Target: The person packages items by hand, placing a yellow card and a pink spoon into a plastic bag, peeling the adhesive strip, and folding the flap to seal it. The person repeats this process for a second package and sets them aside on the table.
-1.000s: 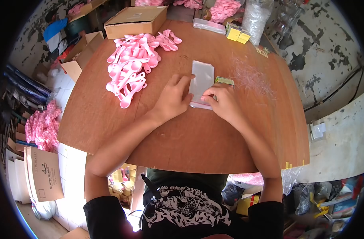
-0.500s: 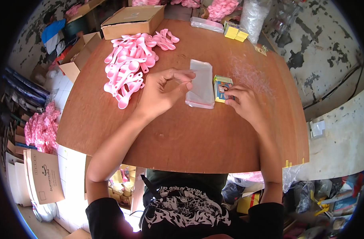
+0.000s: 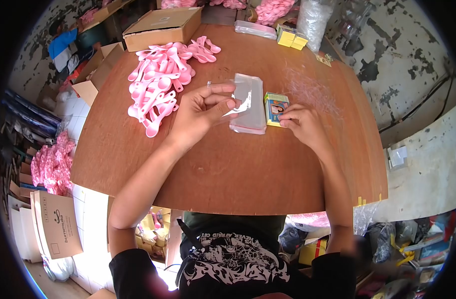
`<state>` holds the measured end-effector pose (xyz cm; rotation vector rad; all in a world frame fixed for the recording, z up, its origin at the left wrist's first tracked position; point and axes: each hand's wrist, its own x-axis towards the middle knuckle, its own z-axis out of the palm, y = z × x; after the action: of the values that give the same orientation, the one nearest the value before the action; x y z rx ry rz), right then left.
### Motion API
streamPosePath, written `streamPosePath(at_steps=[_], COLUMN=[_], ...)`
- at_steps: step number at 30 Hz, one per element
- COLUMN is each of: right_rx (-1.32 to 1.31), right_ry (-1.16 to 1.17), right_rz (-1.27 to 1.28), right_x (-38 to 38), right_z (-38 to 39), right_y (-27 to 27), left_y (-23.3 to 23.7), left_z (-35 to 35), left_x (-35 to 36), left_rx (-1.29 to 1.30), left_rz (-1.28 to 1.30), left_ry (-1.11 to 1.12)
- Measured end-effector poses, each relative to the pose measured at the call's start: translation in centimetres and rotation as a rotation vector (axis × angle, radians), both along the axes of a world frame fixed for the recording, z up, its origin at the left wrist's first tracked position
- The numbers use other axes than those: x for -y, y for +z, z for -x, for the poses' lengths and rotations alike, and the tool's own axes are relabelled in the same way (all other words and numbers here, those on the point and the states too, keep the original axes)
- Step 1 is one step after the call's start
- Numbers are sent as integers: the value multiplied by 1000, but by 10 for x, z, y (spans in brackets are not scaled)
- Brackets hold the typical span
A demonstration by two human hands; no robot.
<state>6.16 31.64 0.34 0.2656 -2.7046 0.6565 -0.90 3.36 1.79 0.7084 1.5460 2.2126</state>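
My left hand (image 3: 203,110) pinches a clear plastic bag (image 3: 243,102) between thumb and fingers, raised over the table. Beneath it lies a stack of clear plastic bags (image 3: 255,112), flat on the wood. To their right is a small stack of printed cards (image 3: 276,108), blue and yellow with a picture on top. My right hand (image 3: 302,123) has thumb and fingertips closed at the right edge of the top card. A heap of pink measuring spoons (image 3: 158,82) sits left of my left hand.
A cardboard box (image 3: 163,27) stands at the table's back left. Yellow card stacks (image 3: 291,37), more packed bags (image 3: 255,29) and a clear plastic roll (image 3: 315,22) are at the back right. Thin plastic strips (image 3: 312,87) lie right of the cards.
The clear bag in my left hand has turned so that its face shows and catches light. My right hand's fingers have drawn closer together at the card stack's edge.
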Motion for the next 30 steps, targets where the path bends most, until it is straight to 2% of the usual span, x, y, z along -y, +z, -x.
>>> streamPosePath(at_steps=[1, 3, 5, 6, 8, 9, 10, 11, 13, 15, 17, 20, 22, 27, 30], right_rx=[-6, -14, -233, -236, -529, -528, -548, -561, -532, -484, -473, -443, -285, -183, -164], right_ry=[5, 11, 41, 43, -78, -70, -68, -69, -32, 53, 62, 69, 102, 85, 124], right_rz=[19, 36, -165, -167, -29, -29, 243, 513, 594, 701, 678, 640, 611, 659, 663], right_x=[-2, -3, 2, 6, 18, 23, 27, 30, 50, 62, 67, 61, 56, 61, 66], right_z=[1, 1, 2, -1, -13, -16, -20, -24, -30, -29, -25, -16, -14, -15, -17], right_y=[-2, -3, 1, 5, 17, 21, 25, 30, 46, 47, 45, 35, 31, 26, 23], left_y=[-1, -4, -2, 0, -7, -10, -10, -9, -5, -6, -6, -7, -5, -6, -6], left_z=[1, 4, 2, 2, 5, 6, 6, 4, -2, -9, -12, -10, -11, -14, -17], left_x=[0, 0, 0, 1, 0, 0, 1, 1, 0, -3, -4, -2, -1, -5, -8], left_rx=[0, -161, -156, -151, -138, -120, -118, -155, -242, -247, -203, -313, -287, -305, -233], left_rz=[-1, 72, 96, 120, 106, 95, 93, 218, 379, 343, 272, 290, 320, 400, 259], left_ry=[0, 26, 41, 58, 33, 1, 7, -19, -76, -142, -245, -234, -231, -264, -228])
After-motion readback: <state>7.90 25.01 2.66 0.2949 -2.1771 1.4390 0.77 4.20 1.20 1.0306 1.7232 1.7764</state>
